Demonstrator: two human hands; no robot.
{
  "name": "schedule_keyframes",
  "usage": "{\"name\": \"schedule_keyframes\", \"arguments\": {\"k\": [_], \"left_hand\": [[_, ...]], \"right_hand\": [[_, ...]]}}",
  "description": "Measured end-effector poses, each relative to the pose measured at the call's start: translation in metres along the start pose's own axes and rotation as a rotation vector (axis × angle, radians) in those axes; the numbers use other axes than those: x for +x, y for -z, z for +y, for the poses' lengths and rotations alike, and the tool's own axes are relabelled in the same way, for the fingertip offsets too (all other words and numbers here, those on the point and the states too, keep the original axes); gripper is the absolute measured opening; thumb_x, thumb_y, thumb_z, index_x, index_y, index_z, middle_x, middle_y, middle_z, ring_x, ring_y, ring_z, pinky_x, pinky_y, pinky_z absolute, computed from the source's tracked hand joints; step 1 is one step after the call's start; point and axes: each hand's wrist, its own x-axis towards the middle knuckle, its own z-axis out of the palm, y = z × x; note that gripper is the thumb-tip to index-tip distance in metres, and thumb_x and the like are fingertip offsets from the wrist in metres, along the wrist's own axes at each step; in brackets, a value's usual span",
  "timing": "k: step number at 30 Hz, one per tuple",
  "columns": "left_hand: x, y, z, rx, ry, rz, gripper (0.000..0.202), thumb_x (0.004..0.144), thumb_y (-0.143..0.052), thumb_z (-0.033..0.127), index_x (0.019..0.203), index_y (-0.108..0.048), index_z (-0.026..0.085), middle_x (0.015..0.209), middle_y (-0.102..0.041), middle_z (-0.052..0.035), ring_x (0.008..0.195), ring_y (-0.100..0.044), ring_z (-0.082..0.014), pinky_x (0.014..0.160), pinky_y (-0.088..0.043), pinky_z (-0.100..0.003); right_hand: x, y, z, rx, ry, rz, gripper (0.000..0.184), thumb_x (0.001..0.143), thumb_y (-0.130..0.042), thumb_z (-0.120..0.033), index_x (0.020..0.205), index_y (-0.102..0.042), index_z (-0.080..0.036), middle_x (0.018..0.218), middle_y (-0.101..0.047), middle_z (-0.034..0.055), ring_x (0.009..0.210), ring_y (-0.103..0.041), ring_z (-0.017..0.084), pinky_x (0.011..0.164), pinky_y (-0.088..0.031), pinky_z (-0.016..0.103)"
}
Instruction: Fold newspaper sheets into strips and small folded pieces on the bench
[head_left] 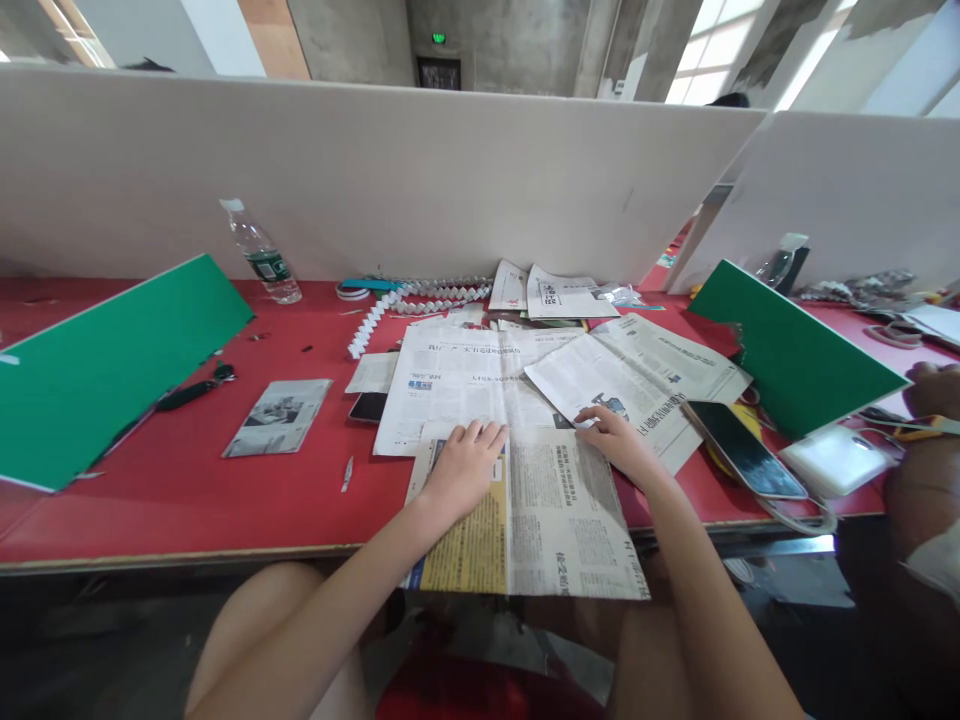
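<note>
A newspaper sheet (562, 520) with a centre crease and a yellow left part lies before me, its near end hanging past the table edge. My left hand (466, 465) rests on its upper left, palm down, with the fingers stretched out. At the sheet's upper right, my right hand (615, 445) has thumb and forefinger drawn together at the paper's edge. Beneath and beyond the hands is a larger white newspaper page (450, 375). More newspaper (652, 370) spreads out at the right, overlapping that page.
Green boards (127, 360) stand on both sides of the red table (300, 510). A water bottle (262, 255), a folded paper chain (375, 320) and a printed photo sheet (277, 418) lie leftward. A phone (746, 450) and a white device (836, 460) sit right, near another person's arm (930, 470).
</note>
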Motion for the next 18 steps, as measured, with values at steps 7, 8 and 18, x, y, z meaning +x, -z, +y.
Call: {"name": "schedule_keyframes", "arguments": {"k": [7, 8, 18], "left_hand": [[0.001, 0.001, 0.004, 0.073, -0.02, -0.022, 0.062, 0.074, -0.038, -0.001, 0.135, -0.039, 0.011, 0.129, -0.051, -0.0101, 0.112, -0.044, -0.0244, 0.085, -0.041, -0.035], [0.001, 0.002, 0.004, 0.08, -0.016, -0.021, 0.062, 0.075, -0.038, -0.001, 0.135, -0.039, 0.011, 0.128, -0.052, -0.01, 0.111, -0.045, -0.0244, 0.084, -0.041, -0.035], [0.004, 0.007, 0.01, 0.115, 0.014, -0.066, 0.057, 0.078, -0.034, -0.004, 0.132, -0.042, 0.01, 0.127, -0.052, -0.0106, 0.107, -0.049, -0.0236, 0.082, -0.044, -0.035]], "right_hand": [[0.001, -0.007, 0.008, 0.047, -0.001, 0.013, 0.015, 0.069, -0.053, -0.031, 0.082, -0.055, -0.023, 0.051, -0.045, -0.0064, 0.051, -0.044, 0.013, 0.053, -0.03, 0.026], [0.001, -0.008, 0.01, 0.066, 0.002, 0.016, 0.015, 0.069, -0.053, -0.031, 0.082, -0.055, -0.023, 0.051, -0.044, -0.0067, 0.05, -0.043, 0.013, 0.053, -0.03, 0.026], [-0.011, -0.013, 0.012, 0.287, 0.014, 0.039, 0.016, 0.07, -0.055, -0.035, 0.08, -0.048, -0.024, 0.054, -0.047, -0.0074, 0.047, -0.037, 0.011, 0.048, -0.027, 0.024]]}}
